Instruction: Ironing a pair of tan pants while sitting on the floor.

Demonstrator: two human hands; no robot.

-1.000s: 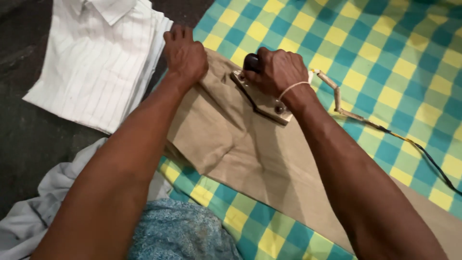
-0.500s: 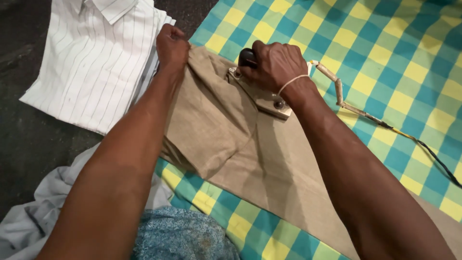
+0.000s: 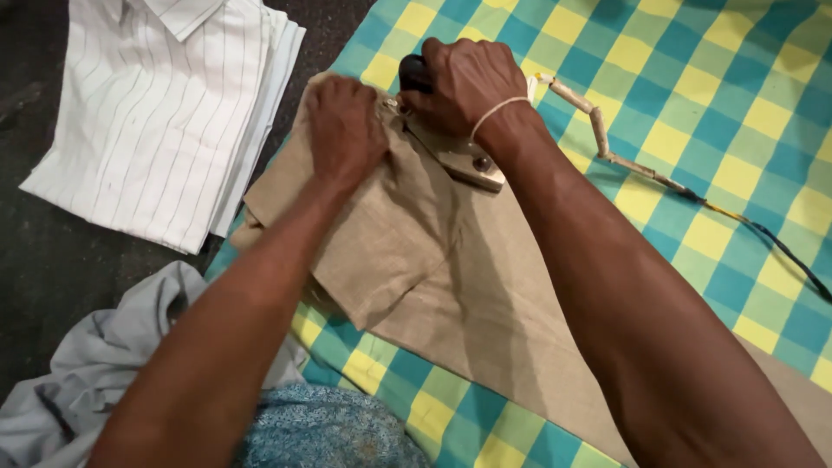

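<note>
On the checked cloth (image 3: pixel 693 130), the right hand (image 3: pixel 468 78) grips the heavy-looking iron (image 3: pixel 451 152) by its handle, while the left hand (image 3: pixel 345 126), fingers curled, pins the soft, limp tan garment (image 3: pixel 433 277) flat.

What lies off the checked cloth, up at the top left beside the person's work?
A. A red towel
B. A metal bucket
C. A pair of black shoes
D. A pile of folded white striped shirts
D: a stack of folded white striped shirts lies on the dark surface, left of the checked cloth and the left hand.
</note>
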